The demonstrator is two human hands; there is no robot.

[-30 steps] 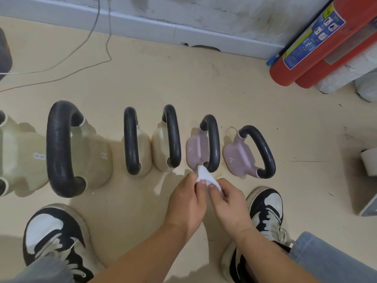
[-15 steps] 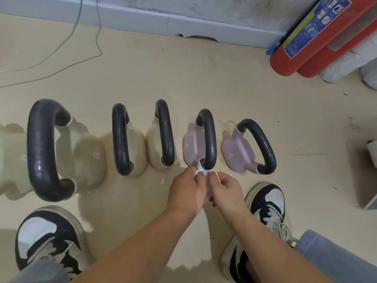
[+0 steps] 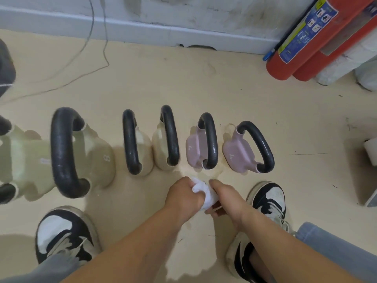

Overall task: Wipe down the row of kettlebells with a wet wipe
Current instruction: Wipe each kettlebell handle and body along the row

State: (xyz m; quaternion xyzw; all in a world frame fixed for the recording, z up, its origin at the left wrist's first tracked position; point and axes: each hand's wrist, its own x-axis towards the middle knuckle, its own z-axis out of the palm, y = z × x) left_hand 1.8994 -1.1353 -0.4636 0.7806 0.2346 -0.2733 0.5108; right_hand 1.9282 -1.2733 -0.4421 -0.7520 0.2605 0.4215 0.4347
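Folding my wet wipe (image 3: pixel 204 193) just in front of the kettlebells (image 3: pixel 161 148)
My left hand (image 3: pixel 184 196) and right hand (image 3: pixel 226 198) both pinch it, fingers curled (not touching any bell); best to fold a clean side out first.

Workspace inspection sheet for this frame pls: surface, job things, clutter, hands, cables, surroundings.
Surface: beige floor, dark scuff marks towards the right.
Job's things: kettlebells upright in a row with black handles, cream ones then two pink at the right end. The crumpled white wet wipe touches none of them and sits just in front of the pink kettlebell.
Clutter: white object cut off at the right edge, dark object at the left edge; neither identifiable.
Grippers: left hand and right hand both grip the wet wipe.
Cables: thin wires loose on the floor behind the row, left side.
Surroundings: white baseboard, red fire extinguishers back right.
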